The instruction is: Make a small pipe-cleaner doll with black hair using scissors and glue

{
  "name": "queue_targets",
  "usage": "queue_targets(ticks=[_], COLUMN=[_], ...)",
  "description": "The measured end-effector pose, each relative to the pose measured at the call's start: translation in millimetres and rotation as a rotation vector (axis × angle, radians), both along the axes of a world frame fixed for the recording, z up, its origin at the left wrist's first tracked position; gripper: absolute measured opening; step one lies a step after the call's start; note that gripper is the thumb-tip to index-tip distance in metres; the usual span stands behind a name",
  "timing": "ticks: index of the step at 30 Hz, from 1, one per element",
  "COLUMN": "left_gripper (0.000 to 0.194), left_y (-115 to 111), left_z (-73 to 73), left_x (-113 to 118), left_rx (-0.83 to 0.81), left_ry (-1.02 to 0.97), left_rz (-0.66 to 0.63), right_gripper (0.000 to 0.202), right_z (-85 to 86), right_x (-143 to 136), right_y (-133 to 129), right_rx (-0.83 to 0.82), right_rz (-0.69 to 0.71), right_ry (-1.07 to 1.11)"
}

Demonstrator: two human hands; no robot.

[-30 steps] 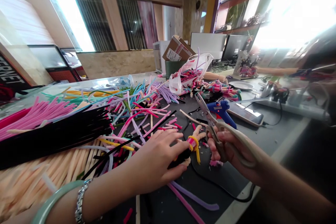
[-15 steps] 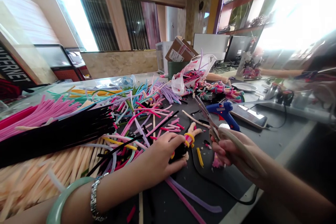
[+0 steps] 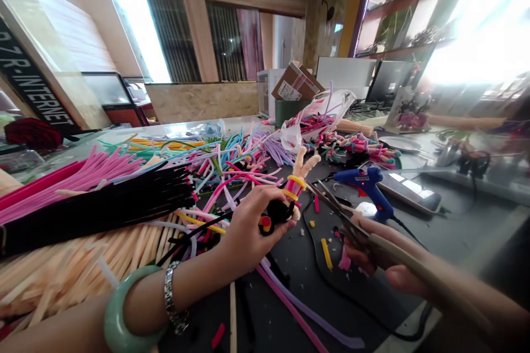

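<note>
My left hand pinches a small pipe-cleaner figure by its black part. The figure has beige prongs pointing up, a pink middle with yellow bands and a red and yellow spot. To the right, my right hand is wrapped round a pair of scissors, whose blades point up and left towards the figure without touching it. The hand is partly blurred. A blue glue gun lies behind the scissors. Yellow and pink scraps lie between my hands.
Black pipe cleaners and beige ones are heaped at the left. More coloured stems spread behind my left hand. A phone lies beyond the glue gun. A dark cord curves across the table. A cardboard box stands at the back.
My left hand has lifted and tilted the figure, so its prongs point more upward. My right hand has moved right and lower with the scissors. The camera view has shifted slightly left.
</note>
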State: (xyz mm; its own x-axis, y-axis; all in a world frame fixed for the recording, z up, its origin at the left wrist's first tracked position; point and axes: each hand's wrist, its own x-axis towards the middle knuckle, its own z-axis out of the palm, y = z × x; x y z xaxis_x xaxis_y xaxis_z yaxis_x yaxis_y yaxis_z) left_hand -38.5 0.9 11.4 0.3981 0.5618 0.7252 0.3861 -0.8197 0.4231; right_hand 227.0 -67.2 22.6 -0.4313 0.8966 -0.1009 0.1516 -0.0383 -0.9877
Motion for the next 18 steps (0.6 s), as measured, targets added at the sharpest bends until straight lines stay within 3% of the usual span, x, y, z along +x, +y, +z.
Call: queue_targets(ticks=[4,9,15,18], left_gripper=[0.031,0.033,0.033,0.034], left_y=[-0.4,-2.8,-4.9,-4.8], left_z=[0.7,2.2,1.1,0.0], left_x=[0.1,-0.2,-1.3,-1.3], left_rx=[0.075,0.117,0.113,0.086], left_ry=[-0.021,-0.042,-0.061,-0.078], left_rz=[-0.026,-0.006,-0.008,-0.004], right_gripper=[0.052,0.055,0.058,0.058], right_z=[-0.4,-15.8,-20.7,-19.2], right_x=[1.2,5.0,6.4,10.1], right_y=[0.1,9.5,13.1,16.8], right_rx=[-0.033,-0.085,-0.145,-0.177], right_rz=[0.027,0.146,0.077,0.176], right_ry=[-0.066,-0.002,0.096,0.056])
